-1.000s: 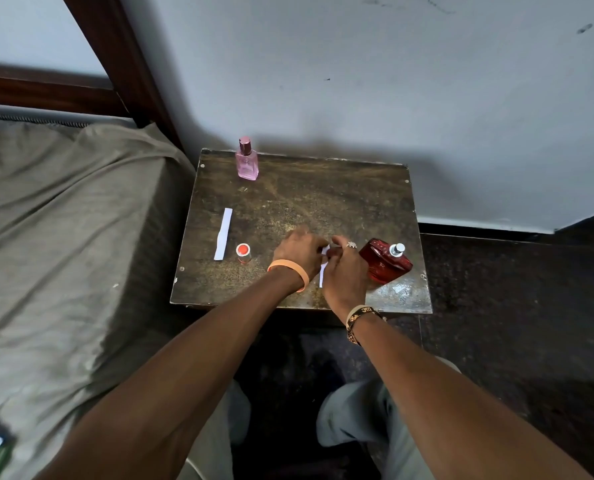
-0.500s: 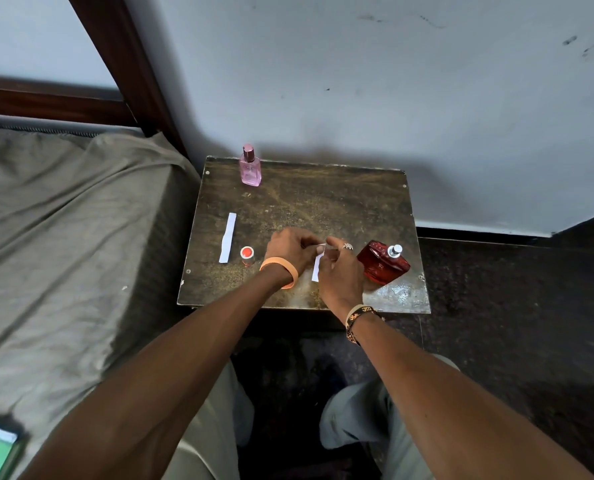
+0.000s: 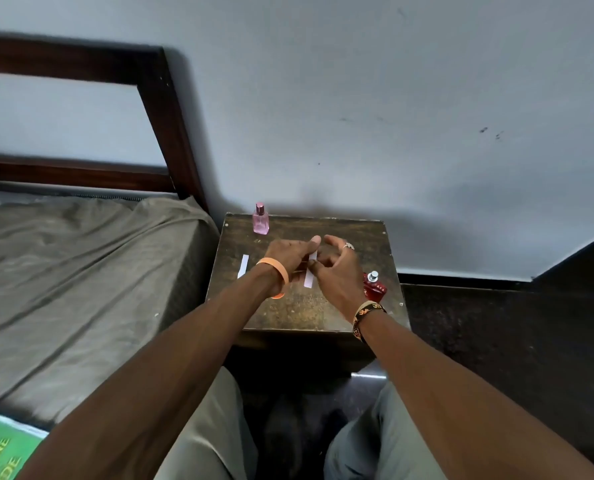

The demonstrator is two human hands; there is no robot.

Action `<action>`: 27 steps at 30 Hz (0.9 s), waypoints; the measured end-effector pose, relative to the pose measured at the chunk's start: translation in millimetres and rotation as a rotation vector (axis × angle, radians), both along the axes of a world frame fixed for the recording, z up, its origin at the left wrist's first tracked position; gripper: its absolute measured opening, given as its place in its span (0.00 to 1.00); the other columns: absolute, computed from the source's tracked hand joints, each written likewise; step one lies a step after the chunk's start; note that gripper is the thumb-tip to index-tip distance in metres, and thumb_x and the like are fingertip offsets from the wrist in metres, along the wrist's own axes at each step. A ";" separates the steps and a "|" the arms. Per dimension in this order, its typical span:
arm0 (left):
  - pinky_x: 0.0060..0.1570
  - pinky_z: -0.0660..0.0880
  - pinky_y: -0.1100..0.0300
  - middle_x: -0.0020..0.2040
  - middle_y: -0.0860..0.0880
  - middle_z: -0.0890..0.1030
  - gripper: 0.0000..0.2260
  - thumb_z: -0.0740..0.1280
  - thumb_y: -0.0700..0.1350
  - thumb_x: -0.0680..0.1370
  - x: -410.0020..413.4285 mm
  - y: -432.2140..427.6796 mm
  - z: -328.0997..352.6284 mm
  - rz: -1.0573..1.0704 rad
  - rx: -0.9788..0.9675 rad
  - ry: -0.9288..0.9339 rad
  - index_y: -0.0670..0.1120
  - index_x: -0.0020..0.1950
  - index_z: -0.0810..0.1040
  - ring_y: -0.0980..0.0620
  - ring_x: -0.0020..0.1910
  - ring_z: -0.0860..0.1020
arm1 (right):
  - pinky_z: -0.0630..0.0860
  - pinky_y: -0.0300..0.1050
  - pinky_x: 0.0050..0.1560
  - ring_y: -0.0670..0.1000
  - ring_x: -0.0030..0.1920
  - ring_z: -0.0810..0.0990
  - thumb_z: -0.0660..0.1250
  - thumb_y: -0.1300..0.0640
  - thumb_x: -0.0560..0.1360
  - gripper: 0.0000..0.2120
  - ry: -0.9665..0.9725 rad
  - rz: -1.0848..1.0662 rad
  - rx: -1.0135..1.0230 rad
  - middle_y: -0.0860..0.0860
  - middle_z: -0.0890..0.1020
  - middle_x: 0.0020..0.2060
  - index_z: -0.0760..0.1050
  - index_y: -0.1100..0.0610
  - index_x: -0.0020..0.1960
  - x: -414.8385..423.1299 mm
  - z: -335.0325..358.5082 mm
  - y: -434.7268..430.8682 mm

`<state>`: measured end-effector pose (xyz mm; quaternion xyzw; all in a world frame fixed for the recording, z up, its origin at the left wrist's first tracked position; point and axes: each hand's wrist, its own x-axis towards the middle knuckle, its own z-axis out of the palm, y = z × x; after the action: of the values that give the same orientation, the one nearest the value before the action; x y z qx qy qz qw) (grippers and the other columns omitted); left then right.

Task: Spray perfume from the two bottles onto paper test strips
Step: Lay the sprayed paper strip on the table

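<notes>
One table (image 3: 299,310) carries two perfume bottles: pink bottle (image 3: 261,221) at twelve o'clock, red bottle (image 3: 376,292) at four o'clock. Two paper strips: outer strip (image 3: 243,266) at nine o'clock, middle strip (image 3: 309,278) at centre. Two hands: left hand (image 3: 288,254), right hand (image 3: 338,275). One bed (image 3: 81,271).

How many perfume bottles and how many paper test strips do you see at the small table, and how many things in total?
Perfume bottles: 2, the pink bottle and the red bottle
Paper test strips: 2, the left strip and the middle strip
Total: 4
</notes>
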<state>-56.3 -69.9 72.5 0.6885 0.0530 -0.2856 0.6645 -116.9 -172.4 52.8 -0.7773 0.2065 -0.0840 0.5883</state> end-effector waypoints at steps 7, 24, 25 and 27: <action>0.38 0.78 0.58 0.40 0.47 0.83 0.04 0.68 0.40 0.77 -20.7 -2.0 41.5 0.010 -0.160 -0.042 0.45 0.42 0.81 0.48 0.38 0.81 | 0.82 0.50 0.53 0.50 0.50 0.83 0.73 0.61 0.73 0.30 -0.058 0.015 -0.020 0.54 0.84 0.49 0.67 0.57 0.72 -23.6 39.9 -2.0; 0.43 0.80 0.55 0.42 0.40 0.83 0.03 0.68 0.37 0.77 -43.6 -27.9 17.6 0.153 -0.044 -0.081 0.42 0.43 0.79 0.48 0.39 0.82 | 0.75 0.40 0.48 0.47 0.50 0.79 0.71 0.52 0.73 0.30 0.043 -0.078 -0.411 0.49 0.81 0.54 0.68 0.53 0.73 -67.7 30.3 -55.6; 0.45 0.80 0.54 0.43 0.40 0.83 0.03 0.68 0.37 0.77 -42.6 -30.7 11.1 0.146 -0.020 -0.073 0.42 0.44 0.80 0.46 0.40 0.82 | 0.77 0.44 0.52 0.49 0.55 0.79 0.72 0.52 0.72 0.31 0.060 -0.129 -0.407 0.50 0.80 0.57 0.68 0.53 0.72 -68.5 23.2 -62.1; 0.47 0.80 0.53 0.45 0.39 0.83 0.03 0.68 0.36 0.77 -39.7 -39.4 -4.8 0.132 0.020 -0.053 0.41 0.44 0.80 0.46 0.41 0.82 | 0.78 0.51 0.60 0.53 0.62 0.76 0.75 0.52 0.69 0.35 0.113 -0.197 -0.376 0.52 0.77 0.62 0.67 0.55 0.73 -70.2 11.1 -76.1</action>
<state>-96.0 -109.2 67.7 0.6974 0.0834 -0.2220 0.6762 -187.0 -248.5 63.9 -0.8530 0.2947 -0.1342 0.4093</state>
